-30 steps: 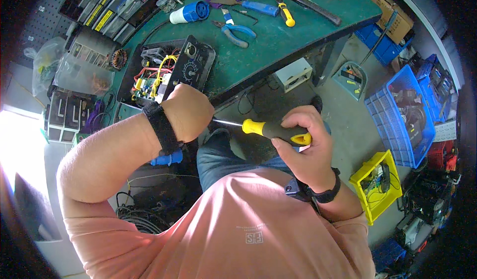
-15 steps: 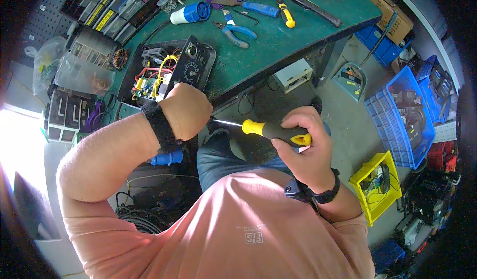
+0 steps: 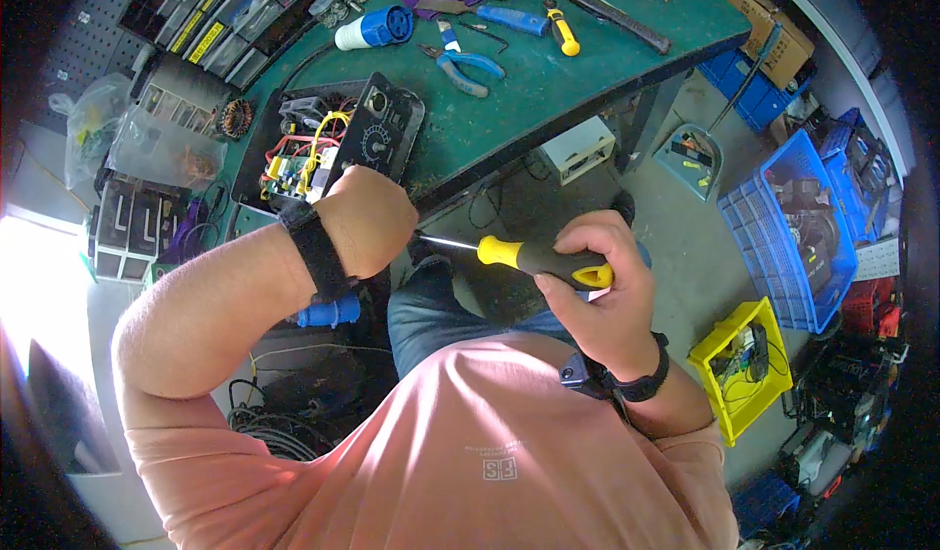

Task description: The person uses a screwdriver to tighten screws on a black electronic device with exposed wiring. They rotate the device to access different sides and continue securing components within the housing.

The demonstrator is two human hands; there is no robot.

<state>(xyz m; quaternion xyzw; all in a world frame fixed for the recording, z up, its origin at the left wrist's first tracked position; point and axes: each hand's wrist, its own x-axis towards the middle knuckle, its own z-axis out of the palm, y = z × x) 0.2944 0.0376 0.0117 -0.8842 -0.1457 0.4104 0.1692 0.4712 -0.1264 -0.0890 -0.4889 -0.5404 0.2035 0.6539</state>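
My right hand grips a yellow-and-black screwdriver by its handle. The bright shaft points left, and its tip ends close beside my left hand. That hand is bent over the near corner of an opened black electrical box; its fingers are turned away and hidden, so what they hold does not show. Red and yellow wires and circuit parts lie exposed inside the box, and a round dial sits on its black panel. The box rests at the left end of the green workbench.
Pliers, a blue-handled file, a hammer and a blue-and-white plug lie further back on the bench. Parts drawers stand left. Blue and yellow crates sit on the floor at right.
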